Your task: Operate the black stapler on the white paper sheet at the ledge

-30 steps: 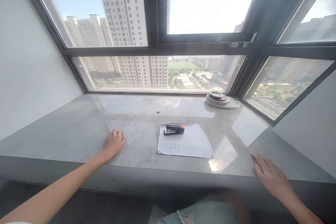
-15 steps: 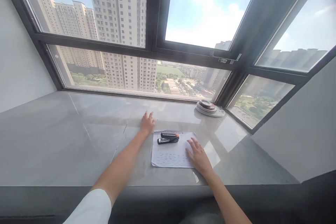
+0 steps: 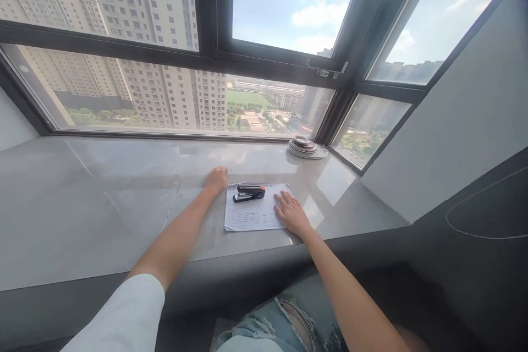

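A black stapler (image 3: pixel 249 193) with an orange-red mark at one end lies on its side on white printed sheets of paper (image 3: pixel 247 223). My right hand (image 3: pixel 291 212) rests flat on the right part of the sheets, fingers stretched out, a little to the right of the stapler. Beyond the upper left corner of the paper, my left hand (image 3: pixel 216 179) is down on the grey sill with its fingers drawn together. A tiny dark speck shows by its fingertips; whatever they pinch is too small to make out.
The grey stone sill (image 3: pixel 124 231) runs along under the windows, its front edge close to my legs. A stack of round, plate-like discs (image 3: pixel 307 148) stands in the far right corner by the dark window frame (image 3: pixel 264 71). A white wall (image 3: pixel 445 121) slopes on the right.
My left hand's fingers have gone from spread to drawn together on the sill. My right hand has settled flatter on the paper. The camera view has shifted, with my legs now showing below.
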### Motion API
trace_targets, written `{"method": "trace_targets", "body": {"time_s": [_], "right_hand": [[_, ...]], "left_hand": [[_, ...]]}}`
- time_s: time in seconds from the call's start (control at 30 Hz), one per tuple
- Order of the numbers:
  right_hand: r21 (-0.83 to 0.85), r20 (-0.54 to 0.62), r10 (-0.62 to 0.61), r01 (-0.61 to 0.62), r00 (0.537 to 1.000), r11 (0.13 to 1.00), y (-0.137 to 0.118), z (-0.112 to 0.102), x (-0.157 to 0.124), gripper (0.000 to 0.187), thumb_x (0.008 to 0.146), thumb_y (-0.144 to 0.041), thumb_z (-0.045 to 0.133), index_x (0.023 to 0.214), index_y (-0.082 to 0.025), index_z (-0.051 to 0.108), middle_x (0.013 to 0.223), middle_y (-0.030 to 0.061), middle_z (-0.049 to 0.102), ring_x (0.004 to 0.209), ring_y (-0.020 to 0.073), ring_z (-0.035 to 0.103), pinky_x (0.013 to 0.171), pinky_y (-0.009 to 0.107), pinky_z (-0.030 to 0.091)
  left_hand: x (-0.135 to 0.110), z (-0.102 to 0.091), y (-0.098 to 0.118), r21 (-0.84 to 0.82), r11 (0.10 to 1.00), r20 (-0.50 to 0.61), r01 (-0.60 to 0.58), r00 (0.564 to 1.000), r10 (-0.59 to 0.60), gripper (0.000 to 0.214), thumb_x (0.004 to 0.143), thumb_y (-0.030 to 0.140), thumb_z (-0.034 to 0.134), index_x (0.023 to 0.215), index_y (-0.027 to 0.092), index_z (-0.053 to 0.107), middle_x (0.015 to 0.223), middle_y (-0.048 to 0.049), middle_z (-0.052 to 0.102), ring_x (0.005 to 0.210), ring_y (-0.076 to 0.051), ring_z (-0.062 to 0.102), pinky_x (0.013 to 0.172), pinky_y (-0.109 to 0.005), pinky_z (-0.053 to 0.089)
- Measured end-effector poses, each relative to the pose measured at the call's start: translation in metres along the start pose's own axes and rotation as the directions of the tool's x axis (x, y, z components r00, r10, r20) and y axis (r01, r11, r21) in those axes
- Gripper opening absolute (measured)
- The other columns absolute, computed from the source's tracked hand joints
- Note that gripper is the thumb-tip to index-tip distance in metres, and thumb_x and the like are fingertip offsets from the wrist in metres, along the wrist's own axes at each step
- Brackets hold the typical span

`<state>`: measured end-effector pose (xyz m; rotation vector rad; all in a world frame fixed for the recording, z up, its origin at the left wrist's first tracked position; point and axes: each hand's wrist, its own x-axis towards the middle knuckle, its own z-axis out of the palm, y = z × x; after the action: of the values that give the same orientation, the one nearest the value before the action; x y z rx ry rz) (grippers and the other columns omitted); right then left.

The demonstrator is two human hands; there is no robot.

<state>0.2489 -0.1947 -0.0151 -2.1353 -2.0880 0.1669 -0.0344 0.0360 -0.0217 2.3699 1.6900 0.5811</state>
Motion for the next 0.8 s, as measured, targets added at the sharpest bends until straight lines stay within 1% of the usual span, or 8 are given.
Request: {"method": "trace_targets", "body": {"time_s": [0.07,0.17,0.23,0.37,0.47,0.57,0.7,0.8], "right_hand": [[-0.001,-0.006,0.015,-0.015,1.000,1.000,0.003,-0.001,-0.006,0.061,0.108,-0.051,0.022,0.163,-0.025,0.032,0.173,0.0071,0.018,0.160,0.0251,0.015,0.128,0.046,0.012],[0.032,-0.007,0.020,-0.020,1.000,0.999,0.008,0.002,-0.009,0.060,0.108,-0.051,0.025,0.161,-0.027,0.036,0.172,0.0067,0.023,0.159,0.0247,0.019,0.128,0.044,0.015],[0.038,-0.032,0.016,-0.014,0.999,0.999,0.009,0.004,-0.009,0.059,0.107,-0.051,0.028,0.161,-0.029,0.038,0.172,0.0061,0.024,0.159,0.0246,0.020,0.128,0.044,0.015],[0.047,-0.101,0.022,-0.017,0.995,0.999,0.008,0.004,-0.009,0.057,0.107,-0.049,0.033,0.159,-0.029,0.040,0.172,0.0057,0.025,0.159,0.0240,0.021,0.128,0.044,0.014],[0.059,-0.094,0.039,-0.034,0.995,0.998,0.009,0.002,-0.013,0.056,0.107,-0.049,0.033,0.159,-0.030,0.040,0.171,0.0055,0.026,0.158,0.0244,0.023,0.128,0.044,0.017],[0.050,-0.098,0.039,-0.034,0.994,0.998,0.016,0.001,-0.020,0.057,0.107,-0.049,0.033,0.159,-0.030,0.041,0.171,0.0053,0.027,0.158,0.0247,0.024,0.128,0.045,0.019],[0.032,-0.119,0.074,-0.070,0.990,0.997,0.032,0.001,-0.035,0.056,0.106,-0.048,0.034,0.159,-0.030,0.042,0.171,0.0047,0.028,0.157,0.0245,0.026,0.128,0.045,0.019],[0.016,-0.132,0.126,-0.125,0.983,0.992,0.038,0.002,-0.045,0.057,0.106,-0.048,0.034,0.159,-0.030,0.042,0.170,0.0042,0.029,0.157,0.0237,0.025,0.128,0.044,0.019]], "left_hand": [[-0.003,-0.005,0.002,-0.001,1.000,-0.022,-0.002,1.000,0.002,0.050,0.093,0.007,0.043,0.138,0.015,0.065,0.154,-0.0148,0.054,0.146,-0.024,0.046,0.123,-0.035,0.031],[-0.003,-0.008,0.004,0.014,1.000,-0.061,0.003,0.998,-0.003,0.049,0.087,0.003,0.047,0.128,0.016,0.071,0.142,-0.0146,0.064,0.134,-0.026,0.058,0.116,-0.038,0.041],[0.000,-0.006,0.004,0.029,0.999,-0.086,-0.016,0.996,0.019,0.049,0.086,0.001,0.046,0.123,0.016,0.073,0.135,-0.0147,0.069,0.129,-0.027,0.061,0.114,-0.039,0.044],[0.008,-0.001,-0.001,0.032,0.997,-0.108,-0.067,0.992,0.070,0.050,0.084,-0.001,0.045,0.118,0.017,0.076,0.129,-0.0129,0.072,0.123,-0.027,0.064,0.110,-0.035,0.047],[0.013,0.004,-0.005,0.005,0.996,-0.123,-0.091,0.988,0.091,0.048,0.082,0.000,0.046,0.111,0.018,0.080,0.120,-0.0098,0.077,0.117,-0.027,0.068,0.103,-0.033,0.052],[0.015,0.007,-0.007,-0.030,0.990,-0.149,-0.137,0.980,0.132,0.045,0.085,0.003,0.047,0.108,0.021,0.081,0.114,-0.0069,0.079,0.113,-0.027,0.070,0.100,-0.034,0.054],[0.016,0.008,-0.001,-0.033,0.973,-0.147,-0.227,0.964,0.220,0.043,0.086,0.005,0.049,0.108,0.021,0.082,0.113,-0.0062,0.079,0.112,-0.027,0.070,0.101,-0.035,0.054],[0.015,0.010,0.007,-0.023,0.966,-0.132,-0.256,0.959,0.251,0.045,0.083,0.002,0.049,0.107,0.021,0.082,0.113,-0.0071,0.079,0.110,-0.027,0.070,0.101,-0.035,0.054]]}}
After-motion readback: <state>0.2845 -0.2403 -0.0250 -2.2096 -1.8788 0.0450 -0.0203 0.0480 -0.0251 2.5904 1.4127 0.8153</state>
